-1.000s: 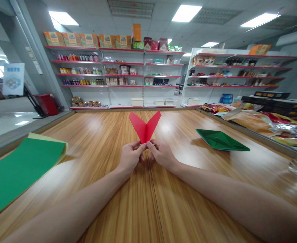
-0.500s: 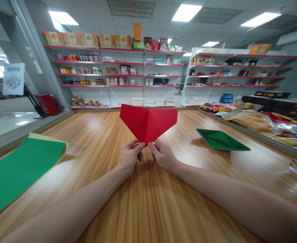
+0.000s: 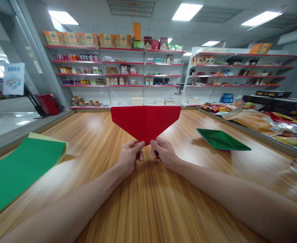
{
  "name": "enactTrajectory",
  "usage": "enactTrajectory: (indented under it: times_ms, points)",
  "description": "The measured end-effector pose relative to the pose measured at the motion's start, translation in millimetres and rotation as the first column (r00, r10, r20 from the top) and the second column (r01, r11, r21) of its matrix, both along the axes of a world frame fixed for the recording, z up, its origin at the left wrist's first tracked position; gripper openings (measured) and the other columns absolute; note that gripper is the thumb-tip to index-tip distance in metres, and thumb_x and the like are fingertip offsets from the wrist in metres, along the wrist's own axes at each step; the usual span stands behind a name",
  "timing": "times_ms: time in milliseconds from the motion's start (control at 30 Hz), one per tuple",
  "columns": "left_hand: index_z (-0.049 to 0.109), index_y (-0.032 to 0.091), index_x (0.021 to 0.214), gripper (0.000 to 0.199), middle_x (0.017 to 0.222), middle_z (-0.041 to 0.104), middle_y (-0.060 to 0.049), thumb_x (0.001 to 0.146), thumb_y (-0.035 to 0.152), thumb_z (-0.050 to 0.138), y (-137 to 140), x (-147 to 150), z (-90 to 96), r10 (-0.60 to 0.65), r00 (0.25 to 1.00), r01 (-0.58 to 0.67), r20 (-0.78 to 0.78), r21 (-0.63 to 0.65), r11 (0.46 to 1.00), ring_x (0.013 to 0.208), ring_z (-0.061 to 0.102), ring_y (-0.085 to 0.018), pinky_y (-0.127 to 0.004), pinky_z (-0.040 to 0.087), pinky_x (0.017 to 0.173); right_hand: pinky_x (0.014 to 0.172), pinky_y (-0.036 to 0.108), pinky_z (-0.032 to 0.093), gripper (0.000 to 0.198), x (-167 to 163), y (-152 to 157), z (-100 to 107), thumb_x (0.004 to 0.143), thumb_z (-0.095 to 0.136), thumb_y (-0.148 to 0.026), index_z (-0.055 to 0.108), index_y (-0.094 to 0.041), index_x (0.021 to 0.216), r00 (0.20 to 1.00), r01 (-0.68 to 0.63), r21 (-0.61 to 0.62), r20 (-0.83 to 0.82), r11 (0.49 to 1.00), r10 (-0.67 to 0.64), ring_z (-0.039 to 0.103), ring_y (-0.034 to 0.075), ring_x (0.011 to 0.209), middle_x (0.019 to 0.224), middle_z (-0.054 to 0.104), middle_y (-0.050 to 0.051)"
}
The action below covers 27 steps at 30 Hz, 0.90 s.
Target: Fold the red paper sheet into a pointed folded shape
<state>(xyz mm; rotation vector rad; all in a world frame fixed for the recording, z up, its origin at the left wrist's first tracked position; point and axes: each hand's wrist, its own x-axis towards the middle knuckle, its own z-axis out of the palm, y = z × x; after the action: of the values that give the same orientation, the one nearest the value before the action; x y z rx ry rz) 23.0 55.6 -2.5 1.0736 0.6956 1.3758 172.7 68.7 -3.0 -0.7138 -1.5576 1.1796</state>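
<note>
Red paper (image 3: 146,122), one piece, is in two hands (image 3: 130,154) (image 3: 165,154)

Left of the fingers (image 3: 139,146), a green sheet (image 3: 24,165) lies on the wooden surface (image 3: 92,131); right of the fingers rests a folded green paper (image 3: 220,140), with bagged packets (image 3: 251,120) farther right. Well beyond the fingers stand stocked shelves (image 3: 124,86), a sign (image 3: 14,81) far left.

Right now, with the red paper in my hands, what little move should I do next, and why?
Maybe lay the red paper flat on the table. It looks spread wide, creased down its middle, and your left hand and right hand pinch only its narrow bottom end, so the table could support the wide top.
</note>
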Motion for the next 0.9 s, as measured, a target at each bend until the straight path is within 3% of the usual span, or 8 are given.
enactTrajectory:
  times_ms: [367,500,600,767,900]
  points:
    - [0.069,0.014,0.078,0.022,0.081,0.068,-0.002,0.069,0.034,0.076,1.8,-2.8,-0.5,-0.043,0.998,0.044,0.037,-0.024,0.999,0.034,0.044,-0.001,-0.017,0.027,0.033,0.03,0.016,0.023,0.029,1.3,-0.5,0.4,0.086,0.055,-0.042,0.058,-0.015,0.077,0.996,-0.078,-0.092,-0.052,0.993,0.074,0.034,0.005,0.031,0.042,0.049,-0.006]
    - [0.068,0.016,0.085,0.025,0.081,0.067,-0.002,0.07,0.035,0.075,0.6,-0.9,0.4,-0.044,0.998,0.045,0.035,-0.011,0.999,0.035,0.046,-0.003,-0.018,0.028,0.033,0.029,0.017,0.024,0.03,-0.8,-1.8,-0.1,0.086,0.055,-0.043,0.06,-0.014,0.081,0.999,-0.035,-0.058,-0.019,0.998,0.034,0.034,0.005,0.03,0.041,0.049,-0.006]
    - [0.067,0.016,0.086,0.026,0.071,0.063,0.001,0.07,0.035,0.075,-0.3,1.1,0.8,-0.034,0.999,0.034,0.035,0.001,0.999,0.037,0.048,-0.005,-0.018,0.03,0.035,0.029,0.017,0.025,0.032,-2.2,-3.4,1.1,0.085,0.056,-0.046,0.06,-0.015,0.085,1.0,-0.018,-0.024,-0.015,1.0,0.017,0.034,0.006,0.03,0.041,0.048,-0.007]
    - [0.066,0.015,0.082,0.027,0.064,0.059,0.001,0.066,0.033,0.079,-2.3,2.1,1.8,-0.008,0.999,0.008,0.042,-0.005,1.0,0.041,0.047,-0.006,-0.02,0.032,0.039,0.034,0.02,0.023,0.046,-0.9,-4.8,1.9,0.085,0.055,-0.053,0.05,-0.016,0.057,0.996,-0.081,-0.023,0.032,0.996,0.081,0.034,0.005,0.034,0.043,0.045,-0.004]
    - [0.066,0.013,0.074,0.024,0.058,0.057,0.001,0.065,0.031,0.08,-4.2,1.8,1.5,0.008,0.999,-0.006,0.039,-0.034,0.999,0.043,0.047,-0.007,-0.021,0.033,0.042,0.037,0.021,0.026,0.048,1.5,-7.6,1.2,0.086,0.053,-0.052,0.049,-0.016,0.055,0.995,-0.06,-0.018,0.076,0.998,0.061,0.037,0.006,0.038,0.046,0.046,-0.003]
